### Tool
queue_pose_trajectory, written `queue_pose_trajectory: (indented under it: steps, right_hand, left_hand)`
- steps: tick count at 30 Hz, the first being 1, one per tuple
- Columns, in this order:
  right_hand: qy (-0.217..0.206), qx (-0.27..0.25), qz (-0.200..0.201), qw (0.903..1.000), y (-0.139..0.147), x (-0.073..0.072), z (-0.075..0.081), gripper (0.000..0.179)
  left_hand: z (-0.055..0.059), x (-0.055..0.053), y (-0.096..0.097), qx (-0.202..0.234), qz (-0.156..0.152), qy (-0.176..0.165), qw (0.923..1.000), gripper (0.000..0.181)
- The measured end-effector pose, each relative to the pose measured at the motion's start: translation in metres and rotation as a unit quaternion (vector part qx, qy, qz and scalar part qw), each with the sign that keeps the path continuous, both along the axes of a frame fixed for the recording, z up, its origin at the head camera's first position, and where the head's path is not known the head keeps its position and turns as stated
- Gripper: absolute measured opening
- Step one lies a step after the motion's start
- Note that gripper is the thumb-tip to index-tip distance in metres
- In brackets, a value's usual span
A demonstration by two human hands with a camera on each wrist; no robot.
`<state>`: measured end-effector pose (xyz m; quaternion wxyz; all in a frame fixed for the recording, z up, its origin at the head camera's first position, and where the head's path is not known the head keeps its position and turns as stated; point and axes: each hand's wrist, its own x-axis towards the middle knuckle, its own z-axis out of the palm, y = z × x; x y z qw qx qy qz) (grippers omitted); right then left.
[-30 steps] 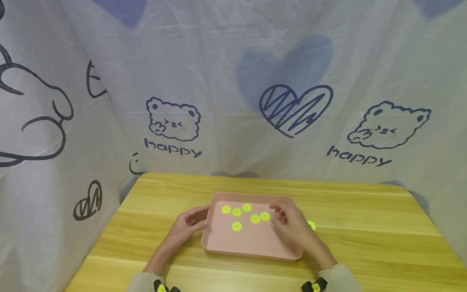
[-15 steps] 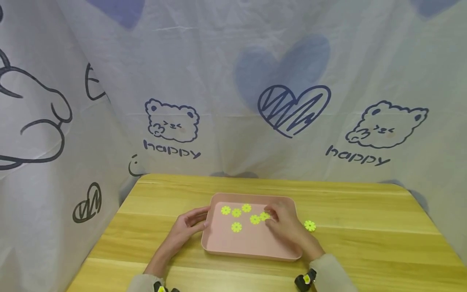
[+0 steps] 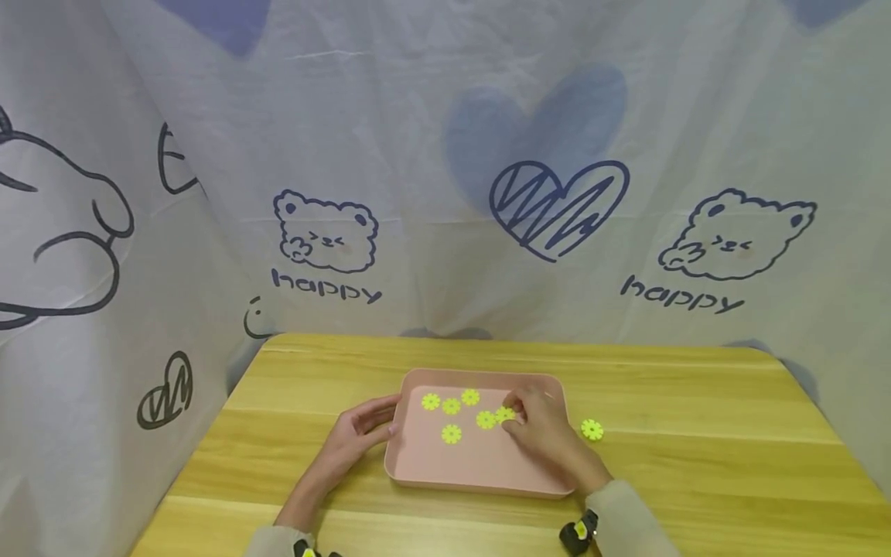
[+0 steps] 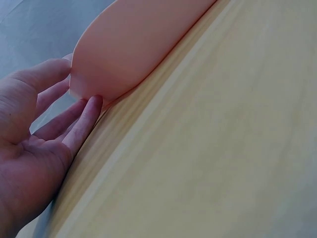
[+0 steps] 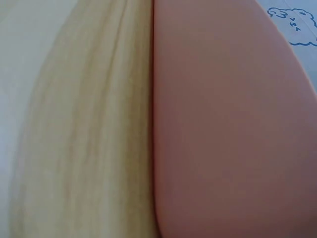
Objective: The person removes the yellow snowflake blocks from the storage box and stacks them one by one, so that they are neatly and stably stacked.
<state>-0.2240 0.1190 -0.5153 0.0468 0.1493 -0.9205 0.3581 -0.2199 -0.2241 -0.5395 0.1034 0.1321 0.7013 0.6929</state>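
Observation:
Several bright yellow notched interlocking discs (image 3: 452, 434) lie in a shallow pink tray (image 3: 480, 472). My right hand (image 3: 546, 429) reaches over the tray's right part, thumb and forefinger pinching the rightmost disc (image 3: 504, 415), which sits close beside another disc (image 3: 486, 420). From the right wrist that hand is out of sight; only the tray's outer wall (image 5: 228, 124) and the tabletop show. At the tray's left end my left hand (image 3: 353, 435) touches the wall with extended fingers. The left wrist view shows those fingertips (image 4: 95, 101) against the pink wall (image 4: 119, 54).
One more yellow disc (image 3: 592, 430) lies on the wooden table (image 3: 696, 449), right of the tray. Behind and left of the table hangs a pale printed cloth (image 3: 431, 232). A dark strap with a small device (image 3: 579, 532) is worn on my right wrist.
My right hand has moved a little left, from above the tray's right side to the rightmost disc there. The disc on the table, partly covered before, shows fully. My left hand stays put.

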Motion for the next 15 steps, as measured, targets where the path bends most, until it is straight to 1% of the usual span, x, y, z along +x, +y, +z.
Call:
queue_pose_trajectory:
  steps: [3,6,11,15]
  right_hand:
    - [-0.008,-0.02,0.009,0.9997,-0.0001,0.0004,0.0008,0.026]
    - [-0.025,-0.041,0.01,0.9988,0.0004,0.0004,0.0003,0.027]
    - [-0.038,-0.056,0.01,0.9977,0.0022,-0.0021,-0.0019,0.025]
    - [-0.033,-0.098,0.047,0.9935,0.007,-0.0034,-0.0022,0.026]
  left_hand:
    - [-0.0001,0.0004,-0.0008,-0.001,0.002,0.002,1.0,0.053]
    - [0.0003,0.0004,-0.0011,-0.002,0.002,0.004,1.0,0.053]
    - [0.0001,0.0001,-0.0017,-0.003,0.004,0.006,1.0,0.052]
    - [-0.0017,-0.0005,-0.0014,-0.002,0.002,0.007,1.0,0.053]
